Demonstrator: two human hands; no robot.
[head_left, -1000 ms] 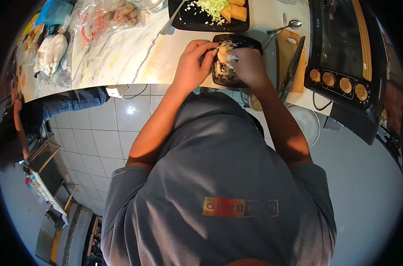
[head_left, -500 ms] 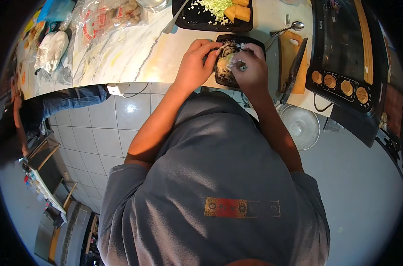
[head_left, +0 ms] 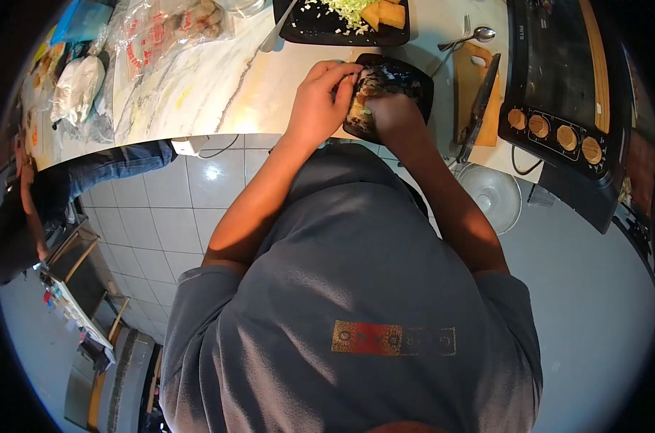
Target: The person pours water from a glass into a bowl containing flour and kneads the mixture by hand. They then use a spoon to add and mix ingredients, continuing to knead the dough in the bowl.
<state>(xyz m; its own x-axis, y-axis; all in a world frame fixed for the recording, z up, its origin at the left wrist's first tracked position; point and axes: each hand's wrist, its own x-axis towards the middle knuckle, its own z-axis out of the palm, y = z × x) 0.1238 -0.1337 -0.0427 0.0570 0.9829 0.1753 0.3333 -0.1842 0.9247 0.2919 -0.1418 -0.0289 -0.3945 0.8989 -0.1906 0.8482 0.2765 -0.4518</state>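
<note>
A small black dish (head_left: 408,81), smeared with pale, sticky food (head_left: 367,81), lies at the counter's front edge. My left hand (head_left: 322,101) pinches the dish's left rim between thumb and fingers. Inside the dish, my right hand (head_left: 396,119) is curled over the food and blurred by motion; its fingertips are hidden. Behind the dish stands a larger black plate (head_left: 327,32) with chopped green vegetable (head_left: 353,11) and orange-yellow chunks (head_left: 391,14). A spoon handle (head_left: 277,30) rests over that plate's left edge.
To the right are a spoon and fork (head_left: 482,34), a wooden board (head_left: 490,123) with a knife (head_left: 480,108) on it, and a black oven (head_left: 558,79). Plastic bags (head_left: 143,43) lie at the left. Another person's jeans-clad leg (head_left: 122,167) shows at the far left.
My right hand has moved down into the dish from a raised pinch and turned over. The dish has tilted round slightly, with my left hand still at its rim.
</note>
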